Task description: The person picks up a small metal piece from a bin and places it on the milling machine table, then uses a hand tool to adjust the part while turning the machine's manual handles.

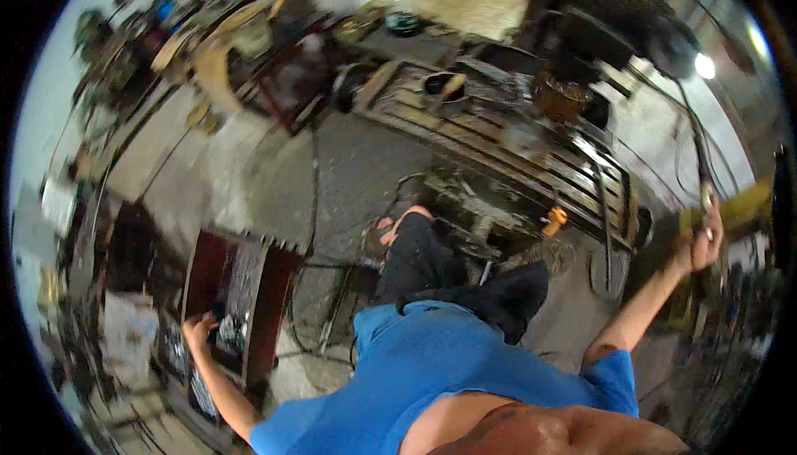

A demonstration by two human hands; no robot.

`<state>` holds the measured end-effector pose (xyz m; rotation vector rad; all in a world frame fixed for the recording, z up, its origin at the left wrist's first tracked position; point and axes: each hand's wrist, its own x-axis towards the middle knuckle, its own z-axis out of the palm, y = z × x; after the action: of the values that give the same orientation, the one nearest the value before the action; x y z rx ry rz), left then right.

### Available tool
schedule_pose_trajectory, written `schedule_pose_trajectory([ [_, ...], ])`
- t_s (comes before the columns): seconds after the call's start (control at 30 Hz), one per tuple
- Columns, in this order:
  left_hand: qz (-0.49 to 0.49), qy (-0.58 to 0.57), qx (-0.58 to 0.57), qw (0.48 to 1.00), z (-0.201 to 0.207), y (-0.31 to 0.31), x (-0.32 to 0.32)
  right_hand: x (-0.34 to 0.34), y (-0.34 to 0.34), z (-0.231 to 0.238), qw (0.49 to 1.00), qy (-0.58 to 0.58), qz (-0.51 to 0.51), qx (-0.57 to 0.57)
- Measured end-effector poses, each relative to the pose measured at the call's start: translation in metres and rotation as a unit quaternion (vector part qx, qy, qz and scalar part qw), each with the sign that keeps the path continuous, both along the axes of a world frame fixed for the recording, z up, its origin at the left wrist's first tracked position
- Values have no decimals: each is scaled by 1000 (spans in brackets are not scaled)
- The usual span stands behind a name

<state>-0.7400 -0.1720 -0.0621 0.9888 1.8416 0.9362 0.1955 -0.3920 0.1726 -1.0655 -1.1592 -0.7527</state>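
The picture is blurred and tilted. My left hand (198, 330) reaches out low at the left. It rests on the patterned dark panel of a dark red metal frame (264, 297), and its grip is too smeared to read. My right hand (706, 237) is raised at the far right. Its fingers curl around a small metal piece (706, 199) where a black cable (691, 123) comes down, just in front of a yellow bar (741, 204). My blue shirt (432, 372) and black trousers (415, 260) fill the lower middle. One foot (390, 227) shows on the concrete floor.
A long slatted metal workbench (498, 144) crosses the upper middle and carries a dark bowl (440, 85) and a rusty pot (560, 98). An orange tool (553, 221) lies below it. Scrap metal and frames crowd the upper left. A lamp (706, 65) shines at the upper right.
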Motion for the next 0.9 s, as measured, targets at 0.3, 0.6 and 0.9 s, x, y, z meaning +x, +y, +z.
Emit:
schedule_pose_trajectory([
  [0.3,-48,-342,207,915,67,184,187,-32,6,40,999,37,37,15],
  [0.6,-248,-598,81,758,44,251,457,-29,13,91,999,-26,-29,-9],
  [0.9,-308,-519,10,797,36,247,528,11,21,201,980,-110,-167,-6],
])
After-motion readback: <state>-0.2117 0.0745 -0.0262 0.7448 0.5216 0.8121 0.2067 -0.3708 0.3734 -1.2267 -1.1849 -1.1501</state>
